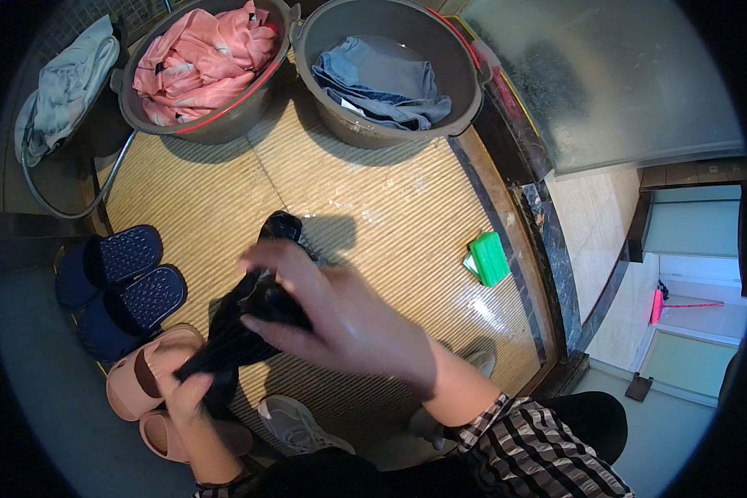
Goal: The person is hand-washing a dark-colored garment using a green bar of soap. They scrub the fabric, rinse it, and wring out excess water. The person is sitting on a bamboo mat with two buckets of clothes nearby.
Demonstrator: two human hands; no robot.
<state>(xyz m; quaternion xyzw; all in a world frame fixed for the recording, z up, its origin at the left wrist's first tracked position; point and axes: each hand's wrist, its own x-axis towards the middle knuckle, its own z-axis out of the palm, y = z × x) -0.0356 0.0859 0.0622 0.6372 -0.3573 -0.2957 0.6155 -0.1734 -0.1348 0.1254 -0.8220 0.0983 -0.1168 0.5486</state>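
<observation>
A black piece of cloth [224, 339] is stretched between my two hands, above the ribbed floor. My left hand [190, 392] pinches its lower left end, over the pink slippers. Higher and to the right, my right hand [330, 305] grips the bunched part, with thumb and fingers curled around it. Both hands are blurred. A dark, glossy end of the material shows beyond my right fingers. What kind of garment it is, I cannot tell.
Two grey buckets stand ahead: one with pink cloth [199, 68], one with denim [380, 87] in water. Pale cloth [68, 87] hangs over a dark container at left. Navy slippers [127, 274] and pink slippers [127, 380] line the left. A green block [492, 258] lies near the raised right sill.
</observation>
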